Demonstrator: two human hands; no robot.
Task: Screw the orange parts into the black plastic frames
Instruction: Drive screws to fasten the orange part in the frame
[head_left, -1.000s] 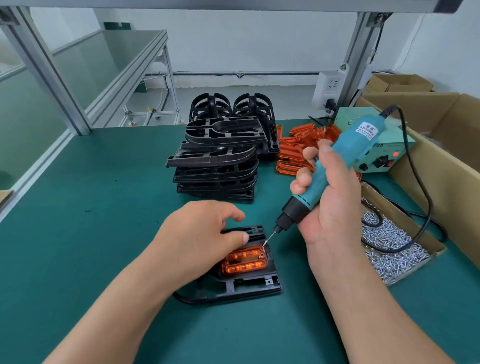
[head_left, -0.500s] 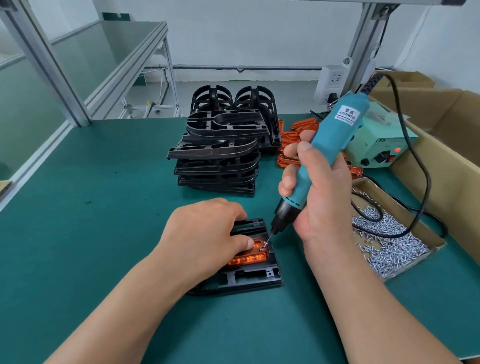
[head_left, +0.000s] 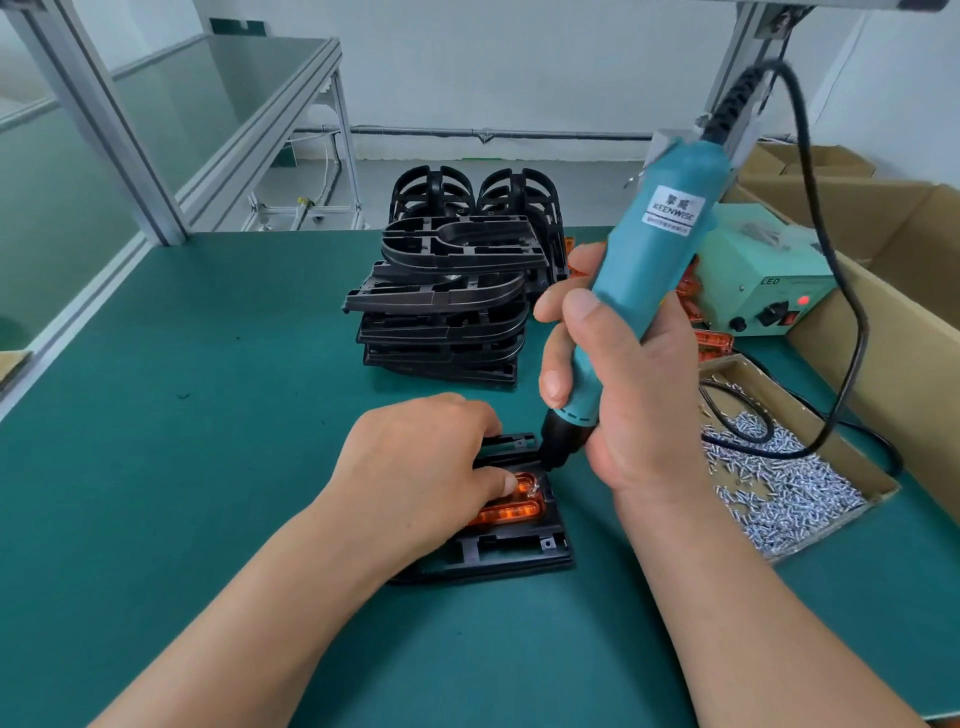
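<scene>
Our left hand (head_left: 415, 478) lies on the frame (head_left: 509, 551). Its fingers curl over the frame, and the thumb presses the orange part (head_left: 511, 512) in the frame's middle. The stack (head_left: 447, 312) stands behind the frame. Just right of the frame, our right hand (head_left: 634, 405) wraps its fingers round the driver (head_left: 644, 280), and the tip touches the part. Screws (head_left: 789, 488) lie further right.

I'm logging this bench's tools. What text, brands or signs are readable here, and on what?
"KEENWISE": white label on the screwdriver.
Two characters above it and the small line below it: too blurred to read.
"LED": front of the green power box.
Nothing else is readable.
</scene>
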